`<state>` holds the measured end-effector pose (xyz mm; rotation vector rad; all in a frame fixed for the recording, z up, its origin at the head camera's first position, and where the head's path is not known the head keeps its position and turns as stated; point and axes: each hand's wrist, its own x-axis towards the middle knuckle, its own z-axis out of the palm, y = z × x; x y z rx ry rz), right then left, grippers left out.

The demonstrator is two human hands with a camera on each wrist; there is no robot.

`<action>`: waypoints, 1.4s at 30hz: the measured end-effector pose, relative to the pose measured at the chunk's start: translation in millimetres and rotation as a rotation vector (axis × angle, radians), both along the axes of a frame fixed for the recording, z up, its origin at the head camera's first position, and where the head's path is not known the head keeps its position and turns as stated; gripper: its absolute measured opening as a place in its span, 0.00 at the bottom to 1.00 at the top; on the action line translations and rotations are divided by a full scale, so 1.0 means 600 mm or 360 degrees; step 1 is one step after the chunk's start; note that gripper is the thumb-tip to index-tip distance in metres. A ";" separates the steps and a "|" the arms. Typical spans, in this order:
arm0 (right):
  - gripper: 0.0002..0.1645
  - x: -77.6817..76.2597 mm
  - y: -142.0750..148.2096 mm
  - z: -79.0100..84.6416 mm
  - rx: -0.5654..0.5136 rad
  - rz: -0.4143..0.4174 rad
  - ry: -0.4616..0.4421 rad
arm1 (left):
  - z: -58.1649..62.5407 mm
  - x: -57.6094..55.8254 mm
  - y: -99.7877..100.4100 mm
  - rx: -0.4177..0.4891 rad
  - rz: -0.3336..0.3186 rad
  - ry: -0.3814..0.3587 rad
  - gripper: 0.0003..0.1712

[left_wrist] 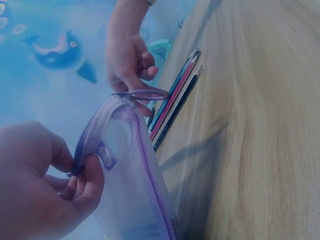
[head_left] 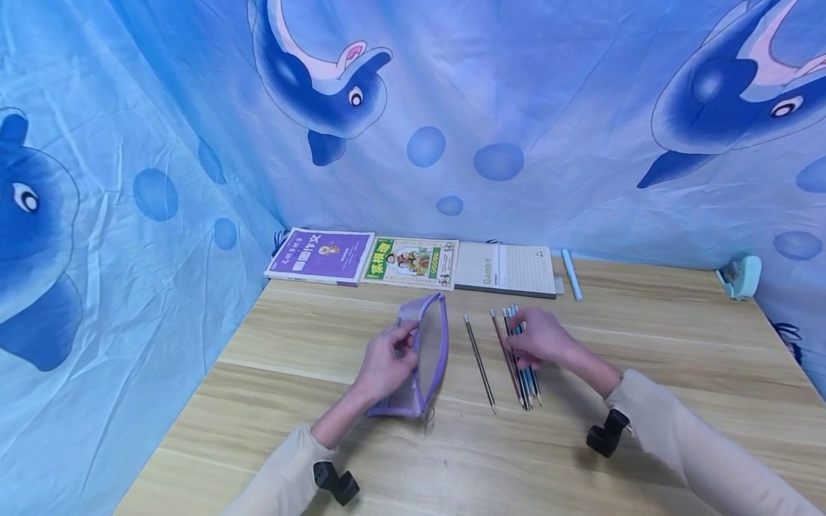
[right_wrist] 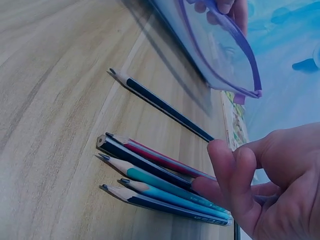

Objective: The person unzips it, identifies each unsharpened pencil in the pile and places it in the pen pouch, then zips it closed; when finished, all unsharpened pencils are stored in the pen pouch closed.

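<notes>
A translucent pencil case (head_left: 431, 351) with a purple zipped edge stands upright and gapes open on the table. My left hand (head_left: 387, 362) pinches its near rim between thumb and fingers, as the left wrist view also shows. To its right lies a single dark pencil (head_left: 480, 364). Farther right, several pencils (head_left: 525, 387) lie side by side, points towards me; a red pencil (right_wrist: 155, 155) and a light blue pencil (right_wrist: 170, 194) are among them. Over this bunch is my right hand (head_left: 542, 337), fingers loosely bent and fingertips at the pencils, gripping none that I can see.
Along the back lie a purple book (head_left: 323, 254), a green-and-yellow book (head_left: 411, 261) and a notepad (head_left: 506, 269). Beside the notepad is a light blue pen-like stick (head_left: 571, 274). A mint-green object (head_left: 740, 277) sits at the back right corner. Dolphin-print curtains border the table (head_left: 271, 423).
</notes>
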<state>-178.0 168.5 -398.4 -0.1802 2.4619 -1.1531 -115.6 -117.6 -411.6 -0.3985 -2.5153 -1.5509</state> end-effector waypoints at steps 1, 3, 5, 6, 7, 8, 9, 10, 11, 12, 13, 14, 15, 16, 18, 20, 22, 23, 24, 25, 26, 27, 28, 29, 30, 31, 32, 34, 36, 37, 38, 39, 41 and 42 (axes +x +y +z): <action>0.26 0.000 0.000 -0.001 0.0010 0.0002 0.0008 | 0.000 0.000 0.000 -0.0003 -0.0001 0.0003 0.29; 0.27 0.000 -0.002 -0.002 0.0036 0.0011 0.0032 | -0.001 -0.001 0.000 -0.0009 0.0000 0.0007 0.29; 0.26 0.000 -0.003 -0.002 0.0056 0.0027 0.0057 | 0.000 0.000 0.000 -0.0016 0.0003 0.0005 0.29; 0.26 0.000 -0.004 -0.002 0.0068 0.0033 0.0069 | 0.000 0.000 0.000 -0.0019 0.0004 0.0003 0.29; 0.26 0.000 -0.005 -0.003 0.0077 0.0035 0.0078 | 0.000 0.000 0.000 -0.0021 0.0006 -0.0002 0.29; 0.25 0.000 -0.006 -0.003 0.0084 0.0038 0.0087 | 0.000 0.000 0.000 -0.0023 0.0006 -0.0004 0.29; 0.24 0.000 -0.007 -0.004 0.0093 0.0039 0.0092 | 0.001 0.001 0.000 -0.0024 0.0007 -0.0008 0.29; 0.24 -0.001 -0.008 -0.005 0.0103 0.0040 0.0095 | 0.000 0.000 0.000 -0.0026 0.0007 -0.0007 0.29; 0.24 -0.001 -0.009 -0.006 0.0113 0.0034 0.0092 | -0.001 0.000 0.000 -0.0026 0.0007 -0.0006 0.29; 0.23 -0.001 -0.010 -0.007 0.0127 0.0029 0.0089 | -0.001 0.001 0.000 -0.0024 0.0007 -0.0008 0.29; 0.23 -0.002 -0.011 -0.008 0.0138 0.0022 0.0085 | 0.000 0.001 0.000 -0.0024 0.0005 -0.0008 0.29; 0.23 -0.003 -0.012 -0.009 0.0153 0.0018 0.0084 | 0.000 0.001 0.000 -0.0021 0.0005 -0.0007 0.29; 0.23 -0.004 -0.013 -0.010 0.0171 0.0020 0.0091 | -0.001 0.000 0.000 -0.0019 0.0004 -0.0007 0.29; 0.23 -0.005 -0.014 -0.012 0.0188 0.0024 0.0100 | -0.001 0.000 0.000 -0.0017 0.0004 -0.0009 0.29; 0.21 -0.007 -0.016 -0.013 0.0227 0.0044 0.0134 | 0.000 0.001 0.001 -0.0013 0.0004 -0.0023 0.29; 0.18 -0.008 -0.019 -0.014 0.0265 0.0071 0.0172 | 0.001 0.001 0.001 -0.0012 0.0006 -0.0029 0.29; 0.15 -0.010 -0.022 -0.014 0.0304 0.0093 0.0194 | 0.001 0.001 0.002 -0.0012 0.0004 -0.0034 0.29; 0.13 -0.011 -0.023 -0.014 0.0322 0.0104 0.0199 | 0.001 0.001 0.002 -0.0013 0.0002 -0.0032 0.29; 0.12 -0.013 -0.025 -0.013 0.0342 0.0110 0.0200 | 0.001 0.001 0.002 -0.0013 0.0002 -0.0032 0.29; 0.11 -0.014 -0.026 -0.013 0.0363 0.0123 0.0202 | 0.001 0.001 0.002 -0.0014 0.0001 -0.0030 0.29; 0.09 -0.016 -0.028 -0.013 0.0386 0.0130 0.0201 | 0.001 0.001 0.002 -0.0016 -0.0001 -0.0028 0.29; 0.08 -0.017 -0.029 -0.014 0.0409 0.0144 0.0208 | 0.001 0.001 0.002 -0.0017 -0.0001 -0.0027 0.29; 0.06 -0.018 -0.031 -0.015 0.0432 0.0157 0.0213 | 0.001 0.001 0.003 -0.0017 -0.0002 -0.0028 0.29; 0.06 -0.019 -0.033 -0.016 0.0449 0.0168 0.0217 | 0.001 0.001 0.003 -0.0017 -0.0002 -0.0027 0.29; 0.06 -0.021 -0.034 -0.017 0.0464 0.0176 0.0220 | 0.001 0.002 0.003 -0.0017 -0.0002 -0.0027 0.29; 0.06 -0.022 -0.036 -0.017 0.0477 0.0183 0.0223 | 0.001 0.001 0.002 -0.0017 -0.0003 -0.0023 0.29; 0.06 -0.023 -0.036 -0.018 0.0485 0.0190 0.0225 | 0.000 0.001 0.002 -0.0016 -0.0004 -0.0021 0.29; 0.05 -0.025 -0.037 -0.019 0.0494 0.0190 0.0220 | -0.002 0.000 0.002 -0.0016 -0.0007 -0.0018 0.29; 0.04 -0.027 -0.037 -0.020 0.0490 0.0188 0.0221 | -0.002 0.000 0.002 -0.0016 -0.0007 -0.0014 0.29; 0.04 -0.028 -0.036 -0.021 0.0486 0.0187 0.0225 | -0.002 0.000 0.002 -0.0015 -0.0007 -0.0014 0.29; 0.03 -0.029 -0.035 -0.022 0.0482 0.0187 0.0229 | -0.002 0.000 0.002 -0.0014 -0.0007 -0.0014 0.29; 0.03 -0.030 -0.035 -0.022 0.0476 0.0182 0.0230 | -0.002 0.000 0.002 -0.0014 -0.0007 -0.0011 0.29; 0.03 -0.030 -0.034 -0.022 0.0463 0.0182 0.0234 | -0.002 0.000 0.002 -0.0013 -0.0005 -0.0013 0.29; 0.03 -0.030 -0.034 -0.022 0.0458 0.0180 0.0235 | -0.002 0.000 0.002 -0.0013 -0.0006 -0.0012 0.29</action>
